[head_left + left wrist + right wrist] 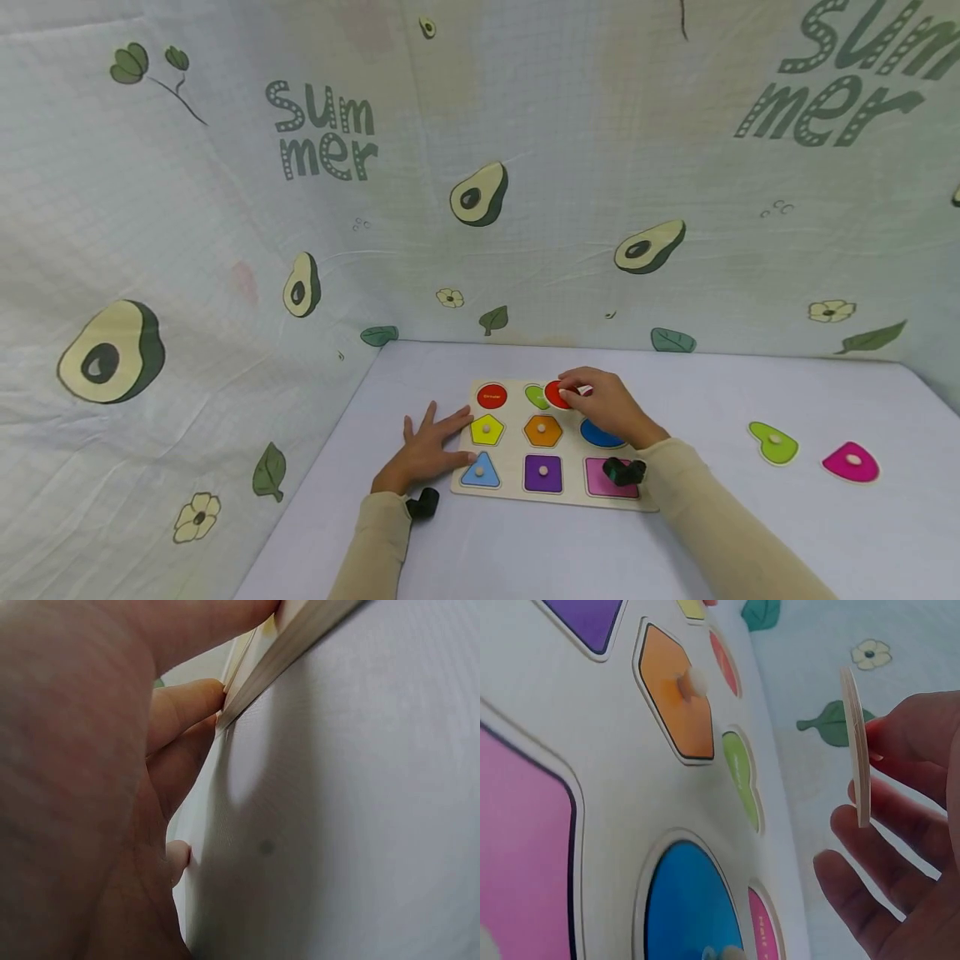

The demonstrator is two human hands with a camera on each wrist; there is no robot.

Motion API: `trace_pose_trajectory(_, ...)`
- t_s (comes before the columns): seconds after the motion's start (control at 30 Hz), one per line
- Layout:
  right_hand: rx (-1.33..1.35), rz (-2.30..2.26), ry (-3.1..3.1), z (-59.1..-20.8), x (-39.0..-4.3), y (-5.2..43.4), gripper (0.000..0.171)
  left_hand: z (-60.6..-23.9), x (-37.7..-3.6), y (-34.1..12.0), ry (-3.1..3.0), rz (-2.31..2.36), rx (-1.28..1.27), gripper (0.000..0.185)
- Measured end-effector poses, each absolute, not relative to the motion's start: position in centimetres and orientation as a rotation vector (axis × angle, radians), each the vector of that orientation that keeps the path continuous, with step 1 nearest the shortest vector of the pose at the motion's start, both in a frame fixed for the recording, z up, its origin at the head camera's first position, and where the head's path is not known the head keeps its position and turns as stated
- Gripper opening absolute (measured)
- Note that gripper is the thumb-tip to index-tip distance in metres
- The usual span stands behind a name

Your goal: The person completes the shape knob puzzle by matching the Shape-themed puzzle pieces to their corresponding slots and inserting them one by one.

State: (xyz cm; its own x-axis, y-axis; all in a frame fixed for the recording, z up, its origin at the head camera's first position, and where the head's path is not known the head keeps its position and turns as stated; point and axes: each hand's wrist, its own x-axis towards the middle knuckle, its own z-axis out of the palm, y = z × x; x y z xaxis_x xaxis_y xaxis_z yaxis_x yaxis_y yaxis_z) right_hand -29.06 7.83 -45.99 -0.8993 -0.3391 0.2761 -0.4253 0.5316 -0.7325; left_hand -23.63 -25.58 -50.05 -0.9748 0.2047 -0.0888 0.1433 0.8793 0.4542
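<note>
The right hand (607, 404) pinches a red round piece (557, 393) by its edge above the far row of the puzzle board (517, 492); the left hand (427, 450) lies flat, fingers spread, against the board's left edge. A thin edge grip could let the piece slip or tilt, I judge, catching the green recess (535, 397) beside it. Well apart on the right lie a green piece (772, 443) and a pink piece (851, 463).

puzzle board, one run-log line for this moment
left hand: flat, steadying puzzle board | right hand: pinching red round piece above board | green and pink pieces: loose on table
</note>
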Motion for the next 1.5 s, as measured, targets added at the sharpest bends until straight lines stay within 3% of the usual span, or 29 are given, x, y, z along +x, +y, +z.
trace_pose_trajectory(0.43,0.754,1.315,-2.683,-47.1,-30.4,3.6,0.009,-50.4,-23.6,-26.1,2.911,0.678,0.267,0.080)
trace_pose_trajectory(1.0,0.450,1.360,-2.865,-46.7,-31.3,-1.4,0.017,-49.7,-23.8,-25.9,2.905,0.678,0.246,0.081)
trace_pose_trajectory(1.5,0.378,1.236,-2.901,-48.1,-31.6,-3.1,0.020,-50.2,-23.9,-25.7,2.910,0.669,0.272,0.079)
